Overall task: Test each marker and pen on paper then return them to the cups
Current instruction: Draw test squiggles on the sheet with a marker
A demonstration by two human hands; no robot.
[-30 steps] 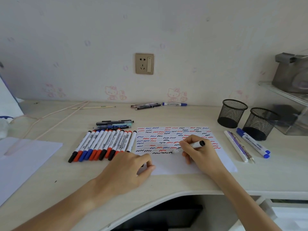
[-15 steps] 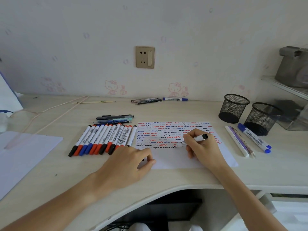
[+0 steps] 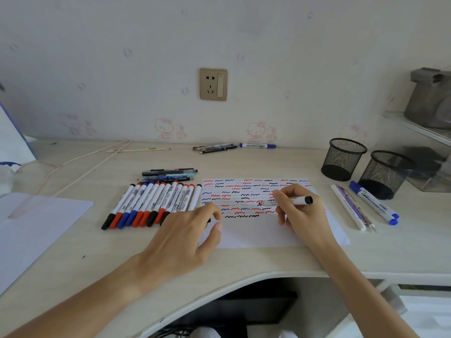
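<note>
Now marker [image 3: 285,202] between right fingers [image 3: 284,196].

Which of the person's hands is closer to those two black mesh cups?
Right. The right hand writes on the paper, left of the mesh cups; the left hand rests farther left.

Soft, even daylight fills the scene, moderately bright with a cool, slightly bluish cast. Shadows are faint: a soft one lies under the left hand [image 3: 185,236] on the pale wood-grain desk [image 3: 244,262]. No harsh glare shows. The wide-angle lens bows the desk edge and stretches the forearms near the bottom corners. The grey boxy object on the right-hand shelf [image 3: 432,98] looks soft and smeared.
</note>
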